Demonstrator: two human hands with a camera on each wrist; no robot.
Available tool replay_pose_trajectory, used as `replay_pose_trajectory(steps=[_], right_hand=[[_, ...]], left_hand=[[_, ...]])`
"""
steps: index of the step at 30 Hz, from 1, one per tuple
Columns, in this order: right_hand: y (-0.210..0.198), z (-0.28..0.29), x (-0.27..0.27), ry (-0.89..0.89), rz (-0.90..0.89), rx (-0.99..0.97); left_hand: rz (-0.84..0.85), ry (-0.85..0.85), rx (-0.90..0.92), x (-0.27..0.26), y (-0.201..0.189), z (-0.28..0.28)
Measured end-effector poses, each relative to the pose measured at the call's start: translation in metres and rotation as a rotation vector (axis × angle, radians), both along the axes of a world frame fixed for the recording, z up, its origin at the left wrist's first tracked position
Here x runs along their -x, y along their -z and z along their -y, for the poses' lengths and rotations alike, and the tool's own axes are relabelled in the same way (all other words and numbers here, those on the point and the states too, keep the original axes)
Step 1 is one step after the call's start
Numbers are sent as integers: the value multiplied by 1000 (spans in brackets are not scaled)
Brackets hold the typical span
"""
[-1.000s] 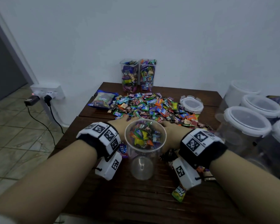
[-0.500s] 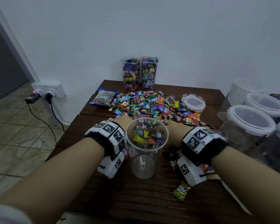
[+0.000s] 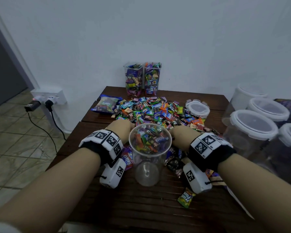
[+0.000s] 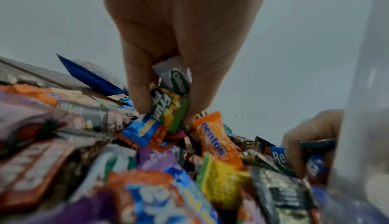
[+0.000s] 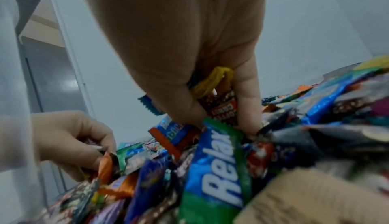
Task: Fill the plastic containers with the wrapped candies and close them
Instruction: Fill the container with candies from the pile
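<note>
On the dark wooden desk, seen from the head camera, we have a clear round container standing open between our wrists, partly filled with candies. Our left hand and right hand reach past it on either side into the pile of wrapped candies, but this view hides our fingers, so the grip cannot be read from here. We count two tall square containers full of candies at the back edge, one round lid lying just right of the pile, one blue candy bag at its left, and one stray green and yellow candy near our right wrist. Four lidded tubs stand at the right edge.

From the left wrist camera we see what the head view hides: the left hand pinches a small bunch of candies between thumb and fingertips, at least three wrappers, just above the pile. An orange Mentos lies just beside them. The container's wall fills the right edge, with our right hand behind it.

From the right wrist camera, our right hand has thumb and fingers closed on a few candies, a brown coffee candy and a yellow wrapper among them. A blue and green Relaxa lies just below. Our left hand shows at the left, fingers curled on wrappers.
</note>
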State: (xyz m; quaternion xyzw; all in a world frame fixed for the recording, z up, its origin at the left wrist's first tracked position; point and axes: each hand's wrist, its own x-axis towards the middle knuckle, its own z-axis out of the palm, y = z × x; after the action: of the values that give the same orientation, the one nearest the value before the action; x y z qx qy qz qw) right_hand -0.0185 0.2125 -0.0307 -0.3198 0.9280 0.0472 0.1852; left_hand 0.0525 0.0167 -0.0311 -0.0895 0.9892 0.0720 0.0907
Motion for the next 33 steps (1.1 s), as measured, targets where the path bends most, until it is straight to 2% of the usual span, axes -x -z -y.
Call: replay_pose_trajectory(steps=[3, 8, 11, 16, 20, 24, 33], right_hand=[[-11, -7, -7, 46, -10, 75], [-39, -17, -21, 145, -63, 336], [-48, -22, -31, 172, -57, 496], [-59, -25, -48, 158, -80, 692], [-74, -26, -65, 67, -181, 811], [-88, -20, -82, -7, -272, 873], [-84, 5, -103, -165, -211, 803]], left_hand=[[-96, -43, -112, -8, -6, 4], [-371, -113, -279, -21, -18, 5], [-463, -154, -407, -29, -27, 2], [-573, -152, -561, -47, -39, -3], [-657, -147, -627, -59, -46, -6], [-683, -141, -652, -66, -48, -11], [-702, -117, -701, -69, -48, -14]])
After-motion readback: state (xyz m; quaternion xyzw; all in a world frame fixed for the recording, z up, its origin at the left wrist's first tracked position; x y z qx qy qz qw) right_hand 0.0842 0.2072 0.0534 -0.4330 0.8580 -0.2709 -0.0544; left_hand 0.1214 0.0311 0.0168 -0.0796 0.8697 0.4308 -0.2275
